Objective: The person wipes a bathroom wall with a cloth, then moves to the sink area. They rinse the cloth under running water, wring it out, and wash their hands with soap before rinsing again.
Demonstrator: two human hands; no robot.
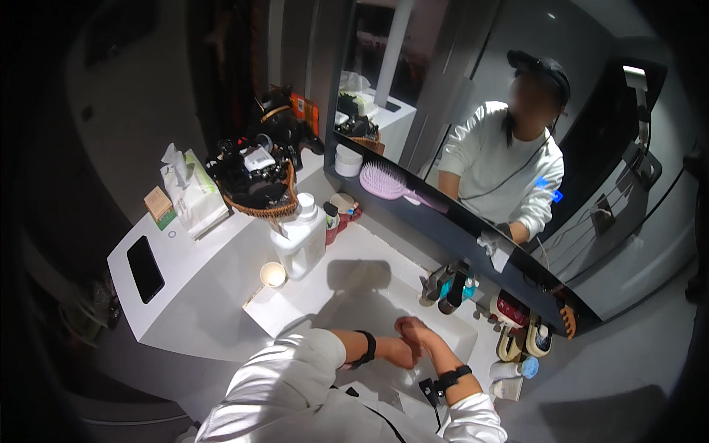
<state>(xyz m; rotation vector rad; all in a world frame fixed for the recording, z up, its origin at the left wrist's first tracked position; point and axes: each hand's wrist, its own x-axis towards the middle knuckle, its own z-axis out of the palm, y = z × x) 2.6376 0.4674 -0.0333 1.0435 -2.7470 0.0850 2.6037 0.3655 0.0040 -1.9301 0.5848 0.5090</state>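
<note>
Over the white sink (461,332), my left hand (401,353) and my right hand (414,331) are pressed against each other. The right hand lies at the upper side of the left, its fingers partly showing and blurred. The left hand's fingers are mostly hidden. No object shows between the hands. A black faucet (452,294) stands just beyond them at the sink's back edge. Black bands (363,348) circle both wrists, and white sleeves are pushed up on my forearms.
Left on the counter (214,273) are a phone (145,269), tissue pack (193,196), wicker basket (262,208), white jug (299,247) and cup (272,275). A pink hairbrush (384,181) sits on the shelf under the mirror (473,96). Several containers (517,369) stand right of the sink.
</note>
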